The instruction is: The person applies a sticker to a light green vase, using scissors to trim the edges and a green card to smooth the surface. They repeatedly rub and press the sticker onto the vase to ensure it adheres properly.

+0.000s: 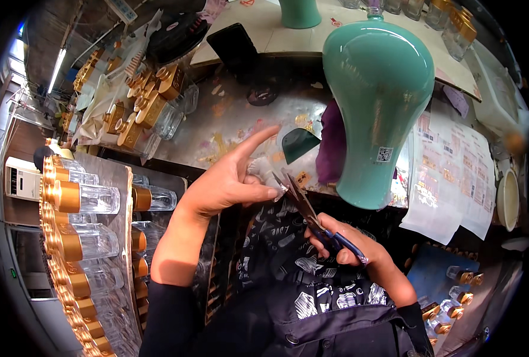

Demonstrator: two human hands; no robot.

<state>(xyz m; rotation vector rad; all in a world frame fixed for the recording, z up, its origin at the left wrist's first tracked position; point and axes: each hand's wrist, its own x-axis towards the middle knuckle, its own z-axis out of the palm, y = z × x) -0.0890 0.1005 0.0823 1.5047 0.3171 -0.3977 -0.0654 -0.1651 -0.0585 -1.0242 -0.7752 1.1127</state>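
1. Pinching a pale scrap (263, 169), partly hidden, at 10 o'clock from right hand (352, 239), between left hand's (229, 181) thumb and curled fingers; index stretched toward 2.
2. Gripping scissors (303, 205) in right, blade tips just beside left thumb.
3. Facing a green vase (376, 101), at 1 o'clock from scissors.

My scissors (308, 213): metal blades (301, 201), plastic-looking handles (338, 239). Bit (265, 171) in my left hand (224, 183): translucent, shiny. Vase (379, 89), 2 o'clock: smooth, high gloss. Purple cloth (331, 146): matt. Sheets (448, 172), 3 o'clock: paper. Bottles (99, 199), 9 o'clock: glassy, caps (67, 197) metallic.
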